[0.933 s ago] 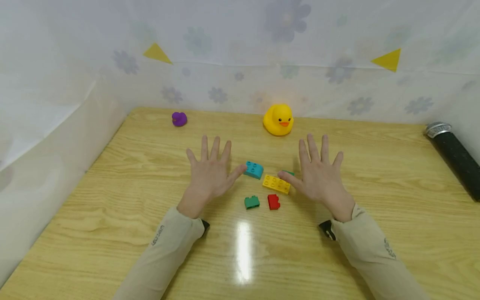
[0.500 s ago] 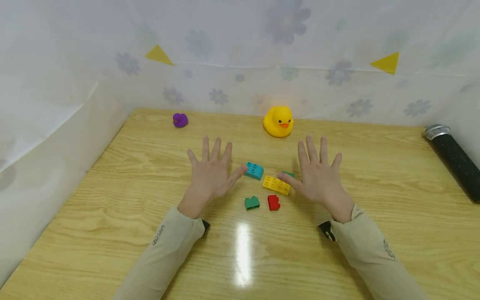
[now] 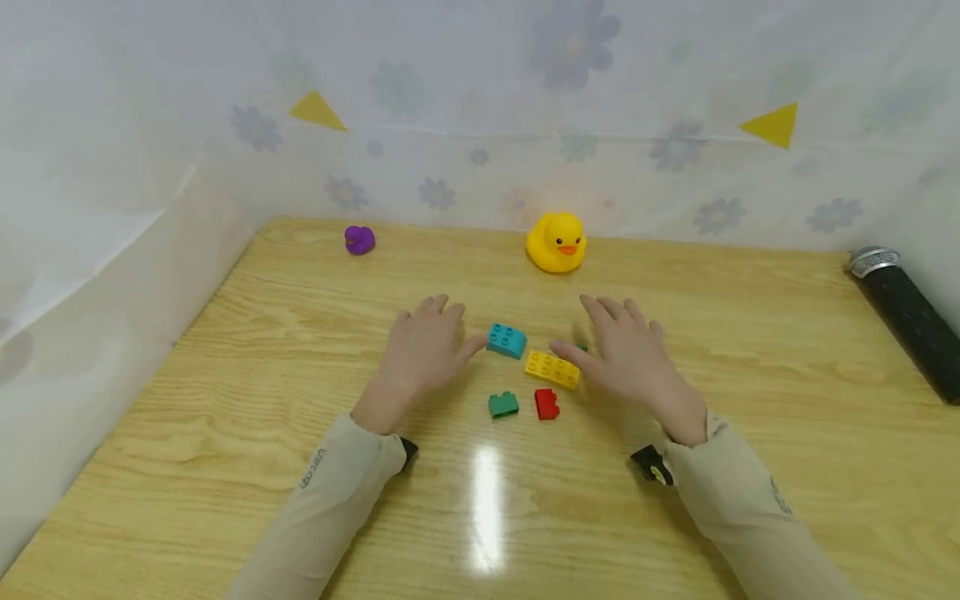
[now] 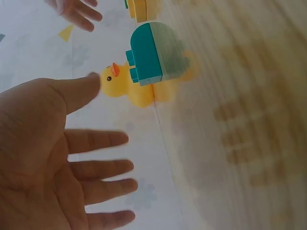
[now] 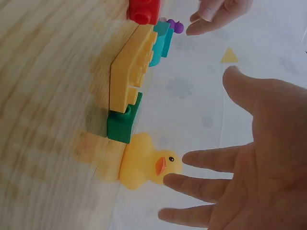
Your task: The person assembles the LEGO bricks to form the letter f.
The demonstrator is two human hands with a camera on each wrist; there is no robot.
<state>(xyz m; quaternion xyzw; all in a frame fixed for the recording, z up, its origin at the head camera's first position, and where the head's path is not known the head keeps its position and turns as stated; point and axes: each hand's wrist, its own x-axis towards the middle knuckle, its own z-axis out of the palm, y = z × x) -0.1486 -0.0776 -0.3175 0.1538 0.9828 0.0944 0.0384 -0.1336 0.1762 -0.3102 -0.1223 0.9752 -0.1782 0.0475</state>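
Note:
My left hand (image 3: 420, 358) hovers over the table with relaxed fingers and holds nothing. Its thumb tip lies close beside a blue toy brick (image 3: 506, 341) with a rounded end. On the other side my right hand (image 3: 630, 354) also hangs loose and holds nothing; in the head view its thumb overlaps a long yellow brick (image 3: 552, 369). Behind that thumb a green brick is mostly hidden, though the right wrist view shows this green brick (image 5: 123, 125) against the yellow one. Nearer the person lie another green brick (image 3: 503, 405) and a red brick (image 3: 547, 404).
At the table's back edge sit a yellow rubber duck (image 3: 557, 242) and a small purple duck (image 3: 360, 240). A black microphone (image 3: 903, 321) lies along the right side. White flowered cloth (image 3: 465, 75) rises behind the wooden table (image 3: 225, 400).
Both hands' fingers, straight and spread earlier, have drawn closer together and dipped down. The bricks and ducks have stayed in place.

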